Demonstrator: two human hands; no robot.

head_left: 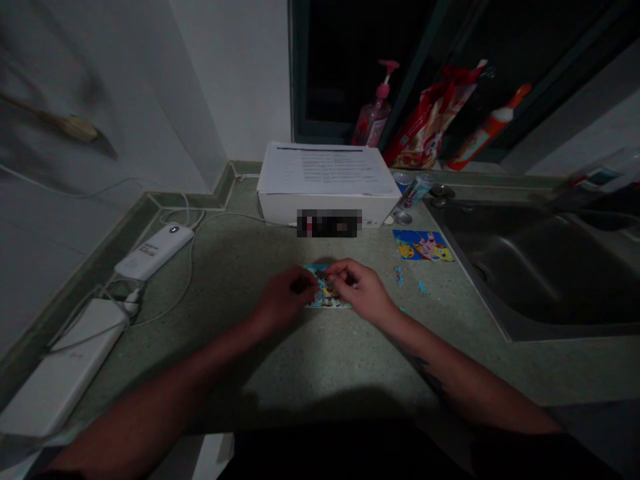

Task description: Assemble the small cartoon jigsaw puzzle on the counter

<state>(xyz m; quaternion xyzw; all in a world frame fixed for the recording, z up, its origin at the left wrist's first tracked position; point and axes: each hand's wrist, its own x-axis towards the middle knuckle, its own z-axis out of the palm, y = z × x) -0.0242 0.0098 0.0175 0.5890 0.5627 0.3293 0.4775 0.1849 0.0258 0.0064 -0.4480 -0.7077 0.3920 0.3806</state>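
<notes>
- The small jigsaw puzzle (326, 297) lies flat in the middle of the surface (280, 373), right under both hands. It has bright cartoon colors and blue around the edge.
- The left hand (283, 300) is at the puzzle's 9 o'clock side. It is curled up, and its fingertips pinch at the puzzle.
- The right hand (357, 290) is at the 3 o'clock side. It is curled too, and its fingers (340, 270) pinch at the puzzle, close to the left hand. What they pinch is too small to see.
- Little blue puzzle bits (400, 276) lie at 3 o'clock, near the right hand.
- A cartoon picture card (423, 245) lies flat at 2 o'clock.
- A white box (325, 207) sits at 12 o'clock, with a printed paper (325, 170) on top.
- A steel sink (540, 267) is at 3 o'clock, well apart.
- Two white power banks (154, 251) and a white cable (190, 267) lie at 9 o'clock.
- A pink pump bottle (375, 113) and a red bag (430, 120) stand behind the box.
</notes>
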